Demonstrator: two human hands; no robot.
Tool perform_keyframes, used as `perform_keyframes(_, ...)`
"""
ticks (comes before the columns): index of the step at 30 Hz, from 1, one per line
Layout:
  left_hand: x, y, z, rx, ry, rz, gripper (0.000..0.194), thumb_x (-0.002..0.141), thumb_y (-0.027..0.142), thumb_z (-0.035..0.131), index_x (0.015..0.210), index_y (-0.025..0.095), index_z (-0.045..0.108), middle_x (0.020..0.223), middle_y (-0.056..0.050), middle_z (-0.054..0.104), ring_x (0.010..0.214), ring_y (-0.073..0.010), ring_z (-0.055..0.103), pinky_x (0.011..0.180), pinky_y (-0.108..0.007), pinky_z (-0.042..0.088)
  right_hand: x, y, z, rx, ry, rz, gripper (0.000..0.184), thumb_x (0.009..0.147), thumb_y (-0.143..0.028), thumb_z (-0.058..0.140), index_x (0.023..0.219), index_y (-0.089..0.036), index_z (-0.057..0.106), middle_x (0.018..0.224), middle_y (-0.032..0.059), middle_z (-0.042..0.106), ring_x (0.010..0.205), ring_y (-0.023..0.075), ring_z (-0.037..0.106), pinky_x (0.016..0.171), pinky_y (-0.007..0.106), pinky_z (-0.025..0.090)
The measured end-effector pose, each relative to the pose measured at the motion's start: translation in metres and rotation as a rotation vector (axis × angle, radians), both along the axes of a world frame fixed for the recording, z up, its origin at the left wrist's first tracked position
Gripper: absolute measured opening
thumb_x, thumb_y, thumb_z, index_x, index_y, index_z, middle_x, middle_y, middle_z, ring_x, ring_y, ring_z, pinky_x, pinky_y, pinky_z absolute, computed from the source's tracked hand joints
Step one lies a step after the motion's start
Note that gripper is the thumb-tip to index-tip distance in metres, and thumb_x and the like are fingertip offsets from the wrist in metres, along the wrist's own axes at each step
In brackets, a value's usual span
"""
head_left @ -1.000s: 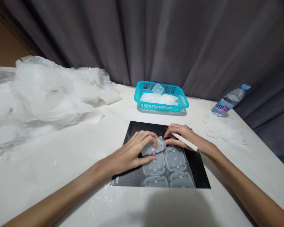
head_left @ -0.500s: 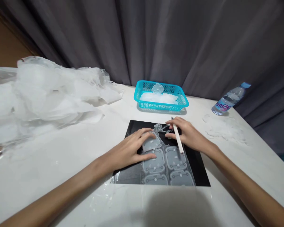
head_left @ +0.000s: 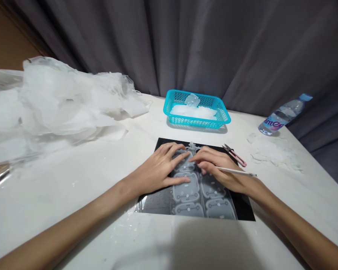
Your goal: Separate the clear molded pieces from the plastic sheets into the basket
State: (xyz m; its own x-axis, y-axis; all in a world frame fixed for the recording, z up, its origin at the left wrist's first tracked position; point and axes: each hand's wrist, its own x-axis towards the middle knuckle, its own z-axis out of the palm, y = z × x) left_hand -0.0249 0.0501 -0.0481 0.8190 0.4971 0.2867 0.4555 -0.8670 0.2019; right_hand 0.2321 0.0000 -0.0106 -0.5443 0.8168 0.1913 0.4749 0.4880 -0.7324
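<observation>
My left hand (head_left: 165, 167) lies with fingers spread on a clear plastic sheet of rounded rectangular pieces (head_left: 186, 191). The sheet rests on a black mat (head_left: 243, 210). At the upper part of the sheet, close to the left fingertips, my right hand (head_left: 218, 165) is closed in a pen grip around a slim white-handled craft knife (head_left: 236, 171). Its handle points right, across the hand; the tip is hidden by my fingers. Thread snips (head_left: 234, 155) with pink handles and dark blades lie just beyond the right hand, partly over the mat's edge.
A turquoise basket (head_left: 197, 122) behind the mat holds white pieces and one clear rounded piece. Crumpled white translucent sheeting (head_left: 64, 101) is heaped at left. A water bottle (head_left: 284, 114) stands at right, near clear scraps (head_left: 276, 153). A grey curtain (head_left: 186, 45) hangs behind the table.
My right hand has moved down and left toward the left fingertips. The knife has swung from pointing away to lying across the hand in a pen grip. The snips have come into view.
</observation>
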Motion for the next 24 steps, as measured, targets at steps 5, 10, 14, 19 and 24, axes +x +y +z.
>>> perform_keyframes(5,-0.004,-0.005,0.006,-0.177,-0.058,-0.058,0.049,0.104,0.054,0.056,0.138,0.019,0.063,0.138,-0.013,0.067,0.124,-0.0295,0.065,0.108,-0.045,0.053,0.001,-0.002,-0.004,-0.015,0.031,0.052,0.01,0.103,-0.028,0.064,0.108,-0.024,0.071,0.109,0.0028,0.072,0.101,0.0176,0.069,0.093,0.031,0.053)
perform_keyframes(10,-0.008,-0.007,0.007,-0.271,-0.026,0.013,0.057,0.101,0.059,0.059,0.147,0.025,0.06,0.152,-0.007,0.062,0.135,-0.0287,0.063,0.115,-0.042,0.049,0.003,-0.001,-0.012,-0.028,-0.011,0.06,0.01,0.102,-0.028,0.064,0.105,-0.023,0.071,0.102,0.003,0.075,0.092,0.0174,0.07,0.086,0.031,0.056)
perform_keyframes(14,-0.007,-0.007,0.007,-0.251,-0.014,0.019,0.057,0.1,0.061,0.06,0.147,0.03,0.062,0.156,-0.002,0.058,0.137,-0.0272,0.062,0.114,-0.038,0.05,-0.002,0.001,-0.013,-0.016,0.056,-0.006,0.012,0.1,-0.032,0.068,0.096,-0.022,0.073,0.098,0.0044,0.077,0.09,0.0192,0.072,0.086,0.033,0.057)
perform_keyframes(19,-0.006,-0.007,0.008,-0.162,0.055,0.03,0.059,0.1,0.065,0.055,0.147,0.03,0.062,0.158,0.001,0.055,0.141,-0.0287,0.058,0.119,-0.04,0.046,-0.008,0.002,-0.019,0.02,0.117,0.008,0.009,0.098,-0.028,0.07,0.093,-0.022,0.074,0.097,0.0038,0.078,0.095,0.0201,0.072,0.094,0.036,0.056)
perform_keyframes(24,-0.005,-0.006,0.008,-0.135,0.048,0.034,0.063,0.098,0.07,0.054,0.147,0.03,0.063,0.155,0.001,0.058,0.142,-0.0283,0.057,0.123,-0.04,0.041,-0.01,0.001,-0.029,0.04,0.131,0.01,0.008,0.099,-0.025,0.069,0.093,-0.022,0.074,0.097,0.0036,0.077,0.097,0.0202,0.071,0.096,0.037,0.055)
